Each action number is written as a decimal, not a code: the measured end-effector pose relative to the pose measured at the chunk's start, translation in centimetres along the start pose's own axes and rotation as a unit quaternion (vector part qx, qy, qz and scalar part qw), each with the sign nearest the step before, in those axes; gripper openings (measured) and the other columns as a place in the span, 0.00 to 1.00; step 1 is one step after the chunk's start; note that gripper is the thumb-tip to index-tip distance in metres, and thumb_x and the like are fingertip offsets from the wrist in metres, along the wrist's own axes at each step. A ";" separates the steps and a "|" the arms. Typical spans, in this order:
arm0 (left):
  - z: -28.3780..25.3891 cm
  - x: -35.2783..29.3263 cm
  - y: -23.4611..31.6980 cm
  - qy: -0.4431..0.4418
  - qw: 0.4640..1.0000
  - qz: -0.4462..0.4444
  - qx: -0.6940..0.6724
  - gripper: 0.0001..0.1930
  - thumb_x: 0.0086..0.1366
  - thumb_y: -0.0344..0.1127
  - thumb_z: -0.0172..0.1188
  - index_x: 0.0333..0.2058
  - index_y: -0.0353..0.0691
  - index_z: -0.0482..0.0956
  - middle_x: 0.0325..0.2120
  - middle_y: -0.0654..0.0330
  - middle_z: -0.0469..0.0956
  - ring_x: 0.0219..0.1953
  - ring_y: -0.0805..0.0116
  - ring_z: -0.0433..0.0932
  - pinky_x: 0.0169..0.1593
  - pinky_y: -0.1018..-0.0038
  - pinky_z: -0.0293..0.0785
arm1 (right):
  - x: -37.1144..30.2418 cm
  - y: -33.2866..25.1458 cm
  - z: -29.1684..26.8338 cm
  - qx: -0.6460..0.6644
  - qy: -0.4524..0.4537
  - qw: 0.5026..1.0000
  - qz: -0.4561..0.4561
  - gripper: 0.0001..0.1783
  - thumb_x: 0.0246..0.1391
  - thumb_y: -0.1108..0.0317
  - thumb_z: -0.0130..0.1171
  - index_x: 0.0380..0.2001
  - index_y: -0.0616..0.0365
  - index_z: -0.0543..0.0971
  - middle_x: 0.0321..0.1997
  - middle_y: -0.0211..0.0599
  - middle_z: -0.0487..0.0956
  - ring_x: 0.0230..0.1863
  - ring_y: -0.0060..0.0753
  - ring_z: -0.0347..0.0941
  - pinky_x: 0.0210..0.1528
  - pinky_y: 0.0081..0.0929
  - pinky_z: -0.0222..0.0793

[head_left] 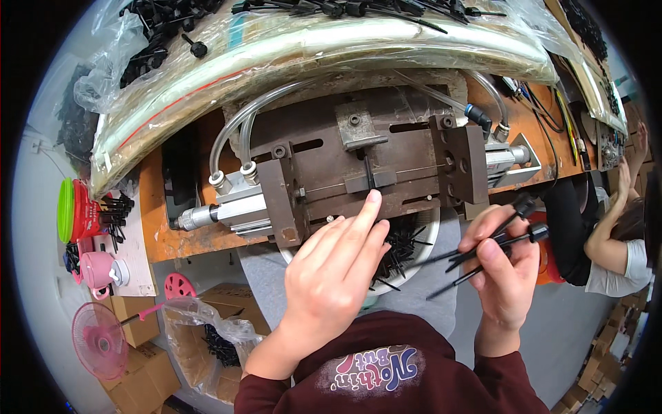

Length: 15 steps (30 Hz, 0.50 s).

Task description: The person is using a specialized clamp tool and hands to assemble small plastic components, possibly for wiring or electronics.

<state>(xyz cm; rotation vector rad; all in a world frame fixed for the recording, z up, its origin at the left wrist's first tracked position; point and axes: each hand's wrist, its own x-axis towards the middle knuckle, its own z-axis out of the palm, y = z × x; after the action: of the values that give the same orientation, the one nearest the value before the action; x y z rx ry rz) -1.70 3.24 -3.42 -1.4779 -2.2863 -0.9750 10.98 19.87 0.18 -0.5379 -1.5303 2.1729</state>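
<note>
My left hand (334,276) reaches over the front of a brown metal fixture (331,155), its fingers stretched out. The index fingertip is at the near end of a slim black piece (368,169) lying in the small block in the fixture's middle. My right hand (507,269) is closed round several thin black rods with knobbed heads (507,240), held to the right of the fixture. Their tips point left, over a white round tub (431,238) of similar black pieces, partly hidden below my left hand.
Silver air cylinders (241,207) with clear hoses flank the fixture on the wooden bench (165,231). Beyond it, plastic sheeting (310,52) bears more black pieces. A pink fan (101,341) and cardboard boxes (141,379) stand at lower left. Another person (614,248) sits at right.
</note>
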 end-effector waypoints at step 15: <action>0.1 0.6 0.1 -0.019 0.999 -0.025 0.023 0.15 0.51 0.32 0.70 0.38 0.34 0.84 0.47 0.53 0.82 0.25 0.72 0.79 0.29 0.78 0.73 | -1.0 0.6 -0.6 -0.530 0.024 0.691 -0.491 0.23 0.37 0.84 0.71 0.41 0.59 0.82 0.45 0.39 0.75 0.27 0.29 0.70 0.25 0.24 0.66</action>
<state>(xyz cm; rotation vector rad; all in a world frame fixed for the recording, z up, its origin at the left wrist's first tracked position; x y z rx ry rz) -1.88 3.74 -3.18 -1.4385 -2.3679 -0.9075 12.03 19.64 -0.53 0.0113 -2.1984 0.3457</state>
